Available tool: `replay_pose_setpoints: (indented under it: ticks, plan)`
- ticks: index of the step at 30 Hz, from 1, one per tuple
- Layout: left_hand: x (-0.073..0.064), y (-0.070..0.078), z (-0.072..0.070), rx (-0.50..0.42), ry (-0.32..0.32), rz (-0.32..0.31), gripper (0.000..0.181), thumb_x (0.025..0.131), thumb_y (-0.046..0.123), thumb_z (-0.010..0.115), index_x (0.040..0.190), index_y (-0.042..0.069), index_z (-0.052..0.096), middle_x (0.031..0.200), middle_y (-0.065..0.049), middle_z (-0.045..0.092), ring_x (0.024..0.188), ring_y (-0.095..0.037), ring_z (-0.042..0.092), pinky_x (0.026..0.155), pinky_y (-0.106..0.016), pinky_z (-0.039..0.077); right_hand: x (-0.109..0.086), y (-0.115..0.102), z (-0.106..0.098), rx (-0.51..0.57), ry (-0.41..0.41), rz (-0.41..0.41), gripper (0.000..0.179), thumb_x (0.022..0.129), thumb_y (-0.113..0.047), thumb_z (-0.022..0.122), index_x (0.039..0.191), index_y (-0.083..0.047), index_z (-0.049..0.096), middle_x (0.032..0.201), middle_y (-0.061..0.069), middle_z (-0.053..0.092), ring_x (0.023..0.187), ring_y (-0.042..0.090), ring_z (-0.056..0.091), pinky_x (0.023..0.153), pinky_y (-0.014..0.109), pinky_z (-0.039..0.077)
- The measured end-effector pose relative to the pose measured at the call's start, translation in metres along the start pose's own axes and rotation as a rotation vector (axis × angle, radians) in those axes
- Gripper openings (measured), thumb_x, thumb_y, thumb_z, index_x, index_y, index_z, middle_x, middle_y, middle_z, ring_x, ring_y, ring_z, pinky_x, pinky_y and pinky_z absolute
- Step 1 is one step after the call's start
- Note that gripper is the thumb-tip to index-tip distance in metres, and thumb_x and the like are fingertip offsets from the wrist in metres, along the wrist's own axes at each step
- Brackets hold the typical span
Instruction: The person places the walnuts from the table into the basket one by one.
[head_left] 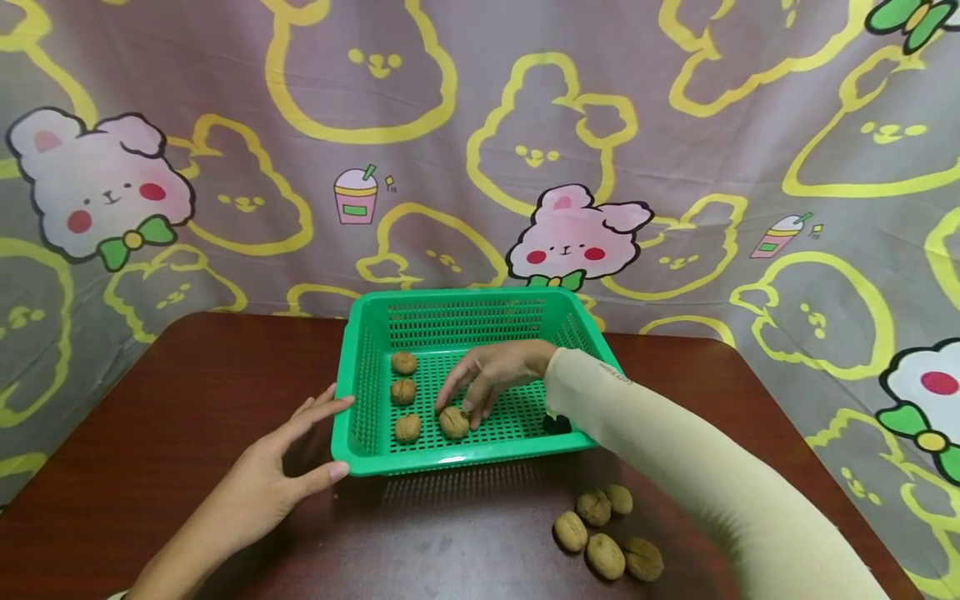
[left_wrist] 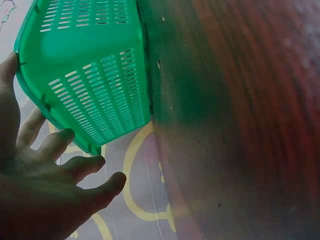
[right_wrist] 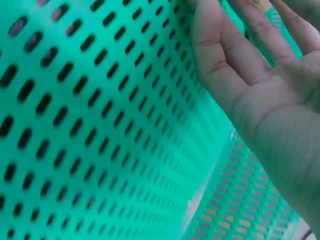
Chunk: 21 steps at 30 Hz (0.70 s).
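Head view: left hand (head_left: 258,479) spread wide at left rim of basket (head_left: 450,459), likely to steady it. Right hand (head_left: 501,372) pinches walnut (head_left: 453,423) in basket, right of three walnuts (head_left: 402,392); spacing looks deliberate. Five walnuts (head_left: 605,557) on counter (head_left: 187,400), near right.

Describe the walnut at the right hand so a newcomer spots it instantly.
Find the green basket on the dark table. Inside it, in the head view, the right hand reaches down to the walnut. Unlike the three walnuts lined up on its left, this one sits at the fingertips.
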<state>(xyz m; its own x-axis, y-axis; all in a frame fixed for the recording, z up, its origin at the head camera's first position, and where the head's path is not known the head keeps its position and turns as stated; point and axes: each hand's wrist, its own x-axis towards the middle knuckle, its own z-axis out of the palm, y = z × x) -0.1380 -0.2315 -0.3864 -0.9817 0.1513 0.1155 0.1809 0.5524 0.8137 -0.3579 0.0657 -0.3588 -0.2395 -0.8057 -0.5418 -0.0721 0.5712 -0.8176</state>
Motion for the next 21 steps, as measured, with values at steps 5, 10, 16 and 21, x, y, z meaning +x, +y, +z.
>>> replay_pose_setpoints:
  ticks: [5, 10, 16, 21]
  plan:
    - [0.000, 0.001, 0.001, -0.001, 0.012, 0.011, 0.070, 0.092, 0.036, 0.082, 0.153, 0.043, 0.049, 0.173, -0.001, 0.029, 0.160, -0.051, 0.015, 0.109, -0.085, 0.022, -0.022, -0.001, -0.007, -0.028, 0.101, -0.012, 0.035, 0.101, -0.001, 0.064, 0.136, -0.003, 0.068, 0.147, 0.010, 0.064, 0.103, 0.036, 0.077, 0.100, 0.050, 0.060]
    - [0.001, 0.001, 0.001, 0.002, 0.019, 0.002, 0.069, 0.091, 0.036, 0.082, 0.152, 0.043, 0.049, 0.173, -0.002, 0.030, 0.160, -0.050, 0.016, 0.110, -0.084, 0.023, -0.054, -0.010, -0.010, -0.090, 0.187, -0.091, 0.032, 0.103, -0.008, 0.064, 0.135, -0.007, 0.070, 0.148, 0.010, 0.061, 0.110, 0.040, 0.074, 0.103, 0.057, 0.057]
    - [0.003, 0.001, 0.002, 0.004, 0.015, 0.002, 0.070, 0.092, 0.035, 0.082, 0.153, 0.042, 0.049, 0.173, -0.003, 0.030, 0.159, -0.051, 0.016, 0.110, -0.084, 0.023, -0.105, -0.026, -0.009, -0.175, 0.290, -0.148, 0.029, 0.103, -0.018, 0.066, 0.131, -0.020, 0.073, 0.145, 0.001, 0.063, 0.110, 0.035, 0.074, 0.100, 0.052, 0.058]
    - [0.004, 0.001, 0.002, -0.001, 0.014, -0.004, 0.069, 0.092, 0.035, 0.081, 0.153, 0.043, 0.049, 0.173, -0.001, 0.029, 0.160, -0.050, 0.015, 0.108, -0.085, 0.023, -0.142, -0.026, 0.002, -0.180, 0.316, -0.162, 0.032, 0.104, -0.012, 0.061, 0.134, -0.016, 0.070, 0.144, 0.005, 0.063, 0.106, 0.031, 0.075, 0.096, 0.046, 0.059]
